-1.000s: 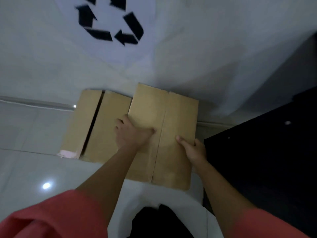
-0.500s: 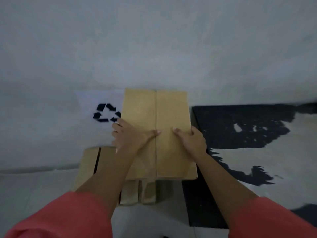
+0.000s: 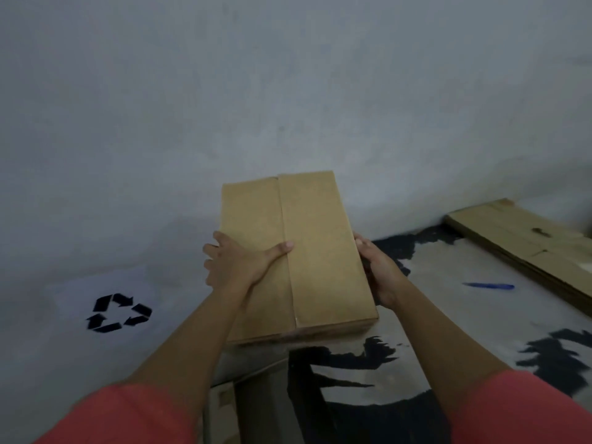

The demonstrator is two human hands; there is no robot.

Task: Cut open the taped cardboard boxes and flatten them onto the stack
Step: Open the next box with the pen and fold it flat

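Starting at the left, a recycling sign (image 3: 118,312) sits low by the wall. Just right of it the left hand (image 3: 237,264) grips the closed cardboard box (image 3: 298,257), thumb across its seamed top, and the right hand (image 3: 378,270) clasps the opposite side, probably to carry it level. Farther right lie a blue object (image 3: 490,286), perhaps the cutter, and the flattened stack (image 3: 528,245), well apart from the box.

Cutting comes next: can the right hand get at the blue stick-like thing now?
Probably not yet: right hand grips the cardboard box. Once freed, nothing lies between it and the blue thing.
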